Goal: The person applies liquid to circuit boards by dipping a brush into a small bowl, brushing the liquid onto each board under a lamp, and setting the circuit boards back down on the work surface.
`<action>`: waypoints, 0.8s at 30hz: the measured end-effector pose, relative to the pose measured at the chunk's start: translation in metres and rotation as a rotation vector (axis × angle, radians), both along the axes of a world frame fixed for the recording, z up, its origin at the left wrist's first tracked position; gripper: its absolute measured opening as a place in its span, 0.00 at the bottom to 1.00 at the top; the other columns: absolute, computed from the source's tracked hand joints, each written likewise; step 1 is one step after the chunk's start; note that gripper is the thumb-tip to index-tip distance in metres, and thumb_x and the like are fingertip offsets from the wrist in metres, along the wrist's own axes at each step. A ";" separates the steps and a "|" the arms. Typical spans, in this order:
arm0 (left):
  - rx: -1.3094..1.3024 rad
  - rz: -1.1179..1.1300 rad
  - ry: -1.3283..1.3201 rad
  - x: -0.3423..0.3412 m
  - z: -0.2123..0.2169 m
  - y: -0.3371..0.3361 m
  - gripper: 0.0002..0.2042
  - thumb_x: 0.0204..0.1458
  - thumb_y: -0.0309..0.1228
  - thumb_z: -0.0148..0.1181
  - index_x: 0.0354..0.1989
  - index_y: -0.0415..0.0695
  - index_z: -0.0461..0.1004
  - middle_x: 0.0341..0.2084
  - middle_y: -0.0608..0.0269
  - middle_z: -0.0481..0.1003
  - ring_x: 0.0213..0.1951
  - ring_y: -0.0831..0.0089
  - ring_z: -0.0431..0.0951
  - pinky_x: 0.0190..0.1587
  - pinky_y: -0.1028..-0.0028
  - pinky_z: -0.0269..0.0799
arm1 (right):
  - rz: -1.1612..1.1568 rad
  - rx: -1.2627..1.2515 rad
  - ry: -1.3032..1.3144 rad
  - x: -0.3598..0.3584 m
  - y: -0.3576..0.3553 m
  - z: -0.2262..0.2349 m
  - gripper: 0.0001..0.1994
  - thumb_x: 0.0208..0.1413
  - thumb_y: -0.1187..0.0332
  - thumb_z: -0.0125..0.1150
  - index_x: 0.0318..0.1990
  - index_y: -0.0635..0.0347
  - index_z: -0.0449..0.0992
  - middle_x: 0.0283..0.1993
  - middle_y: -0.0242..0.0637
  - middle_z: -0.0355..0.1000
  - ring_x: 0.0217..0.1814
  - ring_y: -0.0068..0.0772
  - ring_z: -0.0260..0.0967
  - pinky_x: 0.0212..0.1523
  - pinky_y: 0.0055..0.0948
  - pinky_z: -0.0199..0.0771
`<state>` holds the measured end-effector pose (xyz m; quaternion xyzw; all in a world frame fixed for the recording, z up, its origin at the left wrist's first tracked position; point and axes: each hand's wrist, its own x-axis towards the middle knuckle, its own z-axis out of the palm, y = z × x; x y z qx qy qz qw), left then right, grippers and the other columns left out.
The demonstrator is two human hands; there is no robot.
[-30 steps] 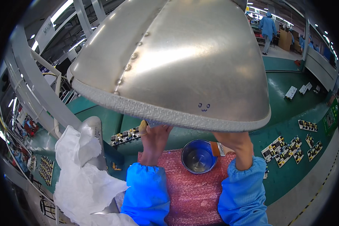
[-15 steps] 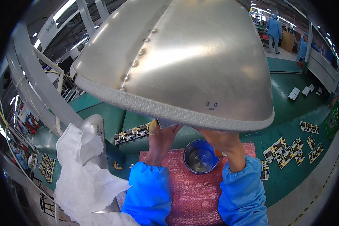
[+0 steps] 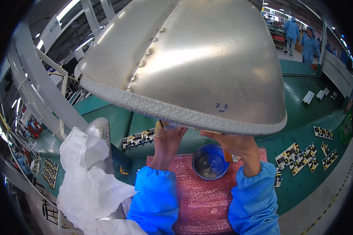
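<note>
My left hand and my right hand are raised side by side just under the rim of a big silver metal hood. Both wear blue sleeves. Their fingers close together on a thin flat piece, most of which the hood rim hides. A yellowish bit shows at my left fingertips. Below and between the hands a round metal bowl with a blue rim stands on a pink bubble-wrap mat. A small orange thing lies beside the bowl, under my right hand.
The mat lies on a green table that carries several circuit boards at the right and one behind my left hand. White crumpled cloth drapes a metal stand at the left. Two people in blue stand far back right.
My right hand has moved left toward my left hand, and both now meet above the bowl. The hood fills more of the view.
</note>
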<state>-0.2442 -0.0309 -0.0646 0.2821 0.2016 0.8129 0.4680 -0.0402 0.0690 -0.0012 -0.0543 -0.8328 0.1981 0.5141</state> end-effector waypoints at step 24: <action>0.025 0.109 -0.236 -0.021 0.000 -0.008 0.32 0.47 0.58 0.55 0.54 0.48 0.66 0.56 0.52 0.63 0.57 0.51 0.60 0.62 0.54 0.56 | -0.405 -0.483 0.151 0.046 0.061 0.010 0.09 0.45 0.73 0.59 0.34 0.68 0.75 0.30 0.56 0.73 0.33 0.56 0.73 0.33 0.37 0.72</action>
